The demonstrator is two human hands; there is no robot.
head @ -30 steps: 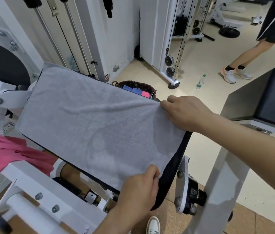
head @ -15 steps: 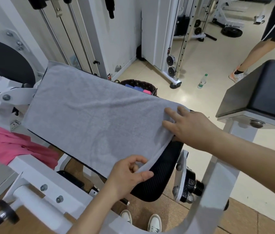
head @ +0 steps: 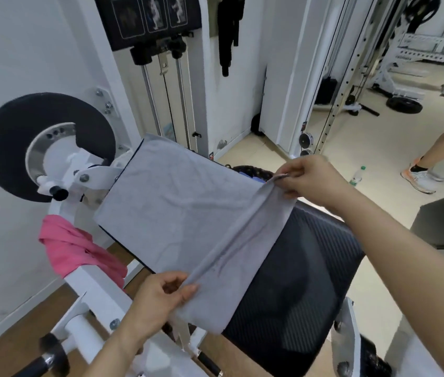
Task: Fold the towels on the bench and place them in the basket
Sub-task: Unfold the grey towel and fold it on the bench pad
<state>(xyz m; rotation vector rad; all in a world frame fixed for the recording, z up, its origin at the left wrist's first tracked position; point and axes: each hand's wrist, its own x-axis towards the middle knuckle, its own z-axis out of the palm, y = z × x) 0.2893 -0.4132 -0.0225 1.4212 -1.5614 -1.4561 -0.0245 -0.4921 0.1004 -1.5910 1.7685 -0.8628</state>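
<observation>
Towel (head: 182, 213) edge now raised off the bench (head: 297, 268): left hand (head: 161, 297) pinches the corner nearest it, right hand (head: 308, 180), flat before, pinches the other. Next fold seems underway.

Your grey terry towel (head: 177, 213) lay spread on the black padded worktop (head: 297, 268), its right edge lifted into a taut ridge. Your crumpled pink towel (head: 79, 248) hung lower left; the dark woven basket (head: 245, 169) sat behind.

You had a plain grey towel (head: 182, 213) on the worktop (head: 297, 281), whose pad was black with fine ribbing. The pink towel (head: 79, 254) lay over a white frame (head: 90, 287); the basket (head: 248, 168) looked dark.
</observation>
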